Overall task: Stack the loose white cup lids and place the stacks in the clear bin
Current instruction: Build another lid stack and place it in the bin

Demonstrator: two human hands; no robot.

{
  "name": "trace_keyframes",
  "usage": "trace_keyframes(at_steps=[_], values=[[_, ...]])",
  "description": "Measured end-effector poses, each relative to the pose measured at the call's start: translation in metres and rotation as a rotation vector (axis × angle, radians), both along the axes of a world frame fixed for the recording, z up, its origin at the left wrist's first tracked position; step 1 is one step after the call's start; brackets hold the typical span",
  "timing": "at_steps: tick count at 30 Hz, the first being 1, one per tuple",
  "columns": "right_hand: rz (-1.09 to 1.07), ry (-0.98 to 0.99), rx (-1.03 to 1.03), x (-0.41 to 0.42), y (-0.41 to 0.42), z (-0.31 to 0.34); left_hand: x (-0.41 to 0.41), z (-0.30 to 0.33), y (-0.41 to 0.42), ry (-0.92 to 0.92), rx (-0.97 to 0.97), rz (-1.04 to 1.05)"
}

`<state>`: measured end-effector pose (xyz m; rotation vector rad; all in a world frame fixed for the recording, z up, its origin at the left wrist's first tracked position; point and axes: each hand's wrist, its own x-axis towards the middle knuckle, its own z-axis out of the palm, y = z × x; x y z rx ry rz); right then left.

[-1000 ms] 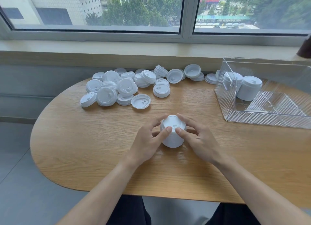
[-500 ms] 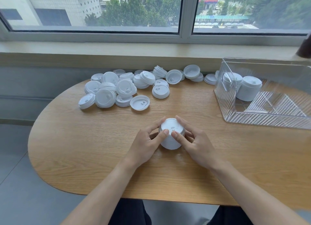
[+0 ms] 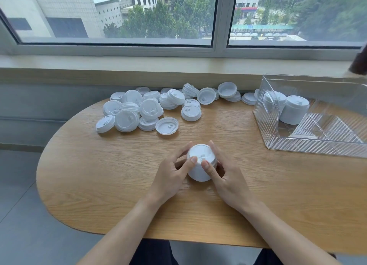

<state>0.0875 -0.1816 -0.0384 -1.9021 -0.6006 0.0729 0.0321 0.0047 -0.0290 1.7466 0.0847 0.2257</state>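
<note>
A short stack of white plastic cup lids (image 3: 201,166) is held upright on the oval wooden table (image 3: 99,175), well to the near-left of the clear ribbed plastic bin (image 3: 309,143). The left hand (image 3: 170,177) and right hand (image 3: 228,177) are curled round its sides, both thumbs pressed on the top lid — the stack is gripped, not yet lifted. The squaring-up step is judged to be in hand. Two finished white lid stacks (image 3: 286,109) are seen standing inside the bin at its far-left corner. A heap of loose white lids (image 3: 155,110) remains left of the bin. Next, a firm lift is called for — carried rightward over the bin wall and set down beside the stacks.
</note>
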Motion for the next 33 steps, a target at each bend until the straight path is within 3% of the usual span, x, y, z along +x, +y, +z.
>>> trace_keyframes(at_steps=[4, 10, 22, 33], values=[[-0.134, 0.111, 0.146, 0.015, 0.003, 0.000, 0.011, 0.000, 0.016, -0.027, 0.057, 0.193], [-0.331, 0.123, 0.047, 0.067, 0.015, 0.005, 0.044, -0.001, 0.057, 0.001, 0.341, 0.455], [-0.364, -0.113, -0.286, 0.159, 0.091, -0.006, 0.113, -0.012, 0.082, 0.063, 0.662, 0.545], [-0.423, -0.156, -0.368, 0.197, 0.115, -0.009, 0.120, -0.018, 0.088, 0.011, 0.628, 0.523]])
